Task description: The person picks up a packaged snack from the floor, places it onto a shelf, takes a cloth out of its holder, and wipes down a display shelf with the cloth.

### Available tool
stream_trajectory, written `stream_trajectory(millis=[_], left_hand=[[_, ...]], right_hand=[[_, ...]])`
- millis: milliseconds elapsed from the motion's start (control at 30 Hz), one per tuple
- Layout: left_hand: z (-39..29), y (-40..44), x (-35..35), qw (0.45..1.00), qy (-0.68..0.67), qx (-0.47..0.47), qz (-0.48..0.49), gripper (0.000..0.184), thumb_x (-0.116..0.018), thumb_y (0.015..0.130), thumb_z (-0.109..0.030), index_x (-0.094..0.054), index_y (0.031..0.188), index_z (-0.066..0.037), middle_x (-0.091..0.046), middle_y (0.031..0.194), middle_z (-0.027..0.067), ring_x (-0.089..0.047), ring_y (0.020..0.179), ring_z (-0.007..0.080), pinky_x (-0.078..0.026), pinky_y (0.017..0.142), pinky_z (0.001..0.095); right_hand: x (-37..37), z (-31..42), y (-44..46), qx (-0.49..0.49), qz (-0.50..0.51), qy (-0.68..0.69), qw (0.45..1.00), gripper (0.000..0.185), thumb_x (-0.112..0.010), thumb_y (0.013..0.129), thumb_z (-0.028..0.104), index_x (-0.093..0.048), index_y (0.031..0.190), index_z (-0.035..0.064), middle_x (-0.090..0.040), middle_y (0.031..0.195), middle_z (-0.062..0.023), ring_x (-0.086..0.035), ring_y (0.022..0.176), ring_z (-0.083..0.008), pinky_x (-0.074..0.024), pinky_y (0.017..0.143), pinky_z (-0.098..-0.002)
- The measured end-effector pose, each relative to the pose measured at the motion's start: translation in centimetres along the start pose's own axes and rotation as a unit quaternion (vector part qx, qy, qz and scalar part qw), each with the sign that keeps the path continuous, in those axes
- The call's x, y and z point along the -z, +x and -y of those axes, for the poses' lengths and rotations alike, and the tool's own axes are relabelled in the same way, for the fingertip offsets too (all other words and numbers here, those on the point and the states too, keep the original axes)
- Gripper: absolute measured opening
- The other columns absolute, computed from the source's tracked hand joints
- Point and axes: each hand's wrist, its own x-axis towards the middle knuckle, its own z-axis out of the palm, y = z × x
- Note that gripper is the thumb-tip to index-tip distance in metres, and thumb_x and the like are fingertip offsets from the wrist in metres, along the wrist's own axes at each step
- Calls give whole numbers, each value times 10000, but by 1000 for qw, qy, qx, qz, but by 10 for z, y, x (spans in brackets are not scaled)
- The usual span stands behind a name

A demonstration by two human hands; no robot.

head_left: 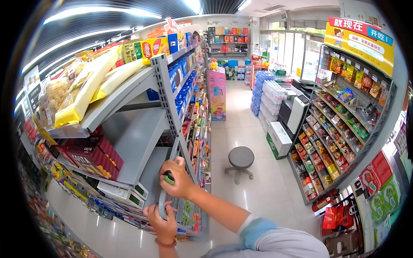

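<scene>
My right hand [177, 177] is closed around a green-and-black handle [169, 177] beside the grey metal shelf rack. What kind of tool it is I cannot make out. Just below, my left hand [162, 220] has its fingers bent around a curved grey strip [162, 203], which runs up toward the handle. Whether strip and handle are joined is unclear. Both hands are at the end of the rack, close to a grey shelf board [150, 176] and the slotted upright [165, 92]. A bracelet circles my left wrist.
Dark red Costa boxes [92, 157] sit on the shelf at left, below bagged snacks [81, 92]. Electronic price tags [118, 193] line its lower edge. A round stool [241, 158] stands in the aisle. Bottled water packs [272, 101] and a snack rack [335, 129] are further right.
</scene>
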Motion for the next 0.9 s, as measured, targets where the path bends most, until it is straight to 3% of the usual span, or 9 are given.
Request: stream_trajectory(millis=[267, 333, 900], left_hand=[[-1, -1, 1, 1000, -1, -5, -6, 159, -611, 922, -136, -694, 797, -84, -728, 818, -7, -567, 858, 240, -340, 887, 425], [0, -2, 3, 1000, -15, 7, 26, 122, -612, 932, -94, -717, 960, -40, -706, 772, 7, -461, 955, 266, -357, 922, 415], [-2, -1, 4, 1000, -2, 5, 21, 126, -613, 927, -93, -723, 883, -53, -720, 810, 9, -482, 963, 274, -368, 922, 435]], right_hand=[[1, 2, 0, -4, 2, 6, 1000, 144, -680, 772, 69, -571, 854, 114, -600, 854, -18, -566, 835, -206, -289, 930, -406], [1, 4, 0, 2, -2, 13, 1000, 148, -667, 774, 38, -572, 850, 123, -590, 845, -9, -548, 823, -193, -279, 919, -395], [3, 2, -2, -14, 19, 14, 1000, 145, -676, 789, 70, -568, 864, 131, -597, 857, -3, -573, 882, -195, -271, 946, -401]])
